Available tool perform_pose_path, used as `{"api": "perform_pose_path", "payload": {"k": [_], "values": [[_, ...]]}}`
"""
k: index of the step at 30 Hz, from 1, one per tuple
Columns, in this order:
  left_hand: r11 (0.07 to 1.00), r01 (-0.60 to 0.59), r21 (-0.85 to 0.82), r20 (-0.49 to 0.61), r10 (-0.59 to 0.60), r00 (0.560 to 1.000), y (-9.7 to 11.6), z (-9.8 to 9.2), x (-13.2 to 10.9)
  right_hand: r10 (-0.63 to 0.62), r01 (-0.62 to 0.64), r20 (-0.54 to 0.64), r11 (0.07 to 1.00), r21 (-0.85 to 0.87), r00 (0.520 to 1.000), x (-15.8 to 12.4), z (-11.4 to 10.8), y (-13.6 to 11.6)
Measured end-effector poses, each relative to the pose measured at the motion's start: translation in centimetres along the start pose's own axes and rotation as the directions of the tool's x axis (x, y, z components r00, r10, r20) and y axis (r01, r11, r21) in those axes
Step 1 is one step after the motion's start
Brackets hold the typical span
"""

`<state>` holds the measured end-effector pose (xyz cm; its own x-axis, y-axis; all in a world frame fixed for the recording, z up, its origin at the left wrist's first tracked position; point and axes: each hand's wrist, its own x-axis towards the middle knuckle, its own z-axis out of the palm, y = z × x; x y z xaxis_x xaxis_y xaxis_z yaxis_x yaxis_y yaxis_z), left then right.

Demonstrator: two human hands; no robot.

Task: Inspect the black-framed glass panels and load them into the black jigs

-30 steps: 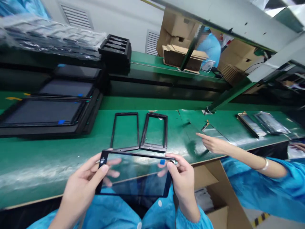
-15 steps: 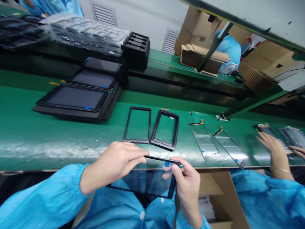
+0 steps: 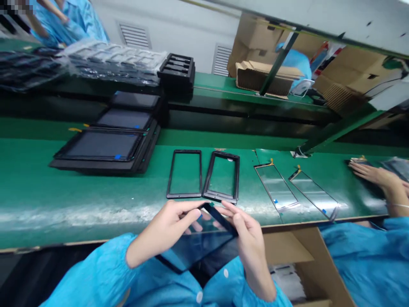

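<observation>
Stretching across my remote view is a long, glossy green workbench (image 3: 96, 213), with an open brown cardboard box (image 3: 332, 264) below its near edge on the right. On the bench's left part lies a stack of flat black rectangular screens (image 3: 99, 147). Next in size comes the dark, shiny, black-bordered rectangular panel (image 3: 201, 245), held up at the bench's near edge; since half a second ago I have turned it, so a corner points up where a long edge did. Just beyond, a thin black rectangular frame (image 3: 184, 196) lies beside a thicker black rectangular frame (image 3: 220, 198), and right of them two clear, dark-edged sheets (image 3: 276, 185) lie slanted, unmoved. My left hand (image 3: 166, 226) pinches the panel near its top corner; my right hand (image 3: 251, 236) grips its right side. At far right a co-worker's hand (image 3: 380, 177) now lies over a dark pile. Smallest, the panel's blue tab (image 3: 200, 216) sits by my left fingertips, previously by the right ones; any print on it is too small to read.
</observation>
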<state>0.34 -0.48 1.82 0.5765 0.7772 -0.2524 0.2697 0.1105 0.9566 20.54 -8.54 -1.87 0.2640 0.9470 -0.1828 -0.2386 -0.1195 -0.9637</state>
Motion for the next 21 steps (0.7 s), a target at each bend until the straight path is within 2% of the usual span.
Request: {"api": "perform_pose_path", "payload": {"k": [2, 6, 9, 14, 21], "values": [[0.980, 0.096, -0.172, -0.026, -0.102, 0.994, -0.8, 0.2, -0.4, 0.037, -0.036, -0.021, 0.999, 0.026, 0.999, 0.4, -0.6, 0.4], [0.942, 0.113, -0.317, -0.072, -0.143, 0.987, -1.7, 0.5, -1.1, 0.067, -0.065, -0.023, 0.995, 0.078, 0.997, 0.7, -1.0, 1.3], [0.930, 0.114, -0.349, -0.114, -0.163, 0.980, -1.7, 0.8, -1.2, 0.085, -0.080, -0.047, 0.992, 0.099, 0.995, 0.7, -0.7, 1.4], [0.922, 0.130, -0.364, -0.109, -0.181, 0.977, -1.9, 0.9, -1.4, 0.040, -0.038, -0.032, 0.999, 0.039, 0.999, 0.4, -0.3, 0.8], [0.933, 0.135, -0.334, -0.091, -0.175, 0.980, -2.8, 0.5, -1.8, -0.030, 0.031, -0.016, 0.999, 0.030, 0.999, 0.1, -1.2, 0.4]]}}
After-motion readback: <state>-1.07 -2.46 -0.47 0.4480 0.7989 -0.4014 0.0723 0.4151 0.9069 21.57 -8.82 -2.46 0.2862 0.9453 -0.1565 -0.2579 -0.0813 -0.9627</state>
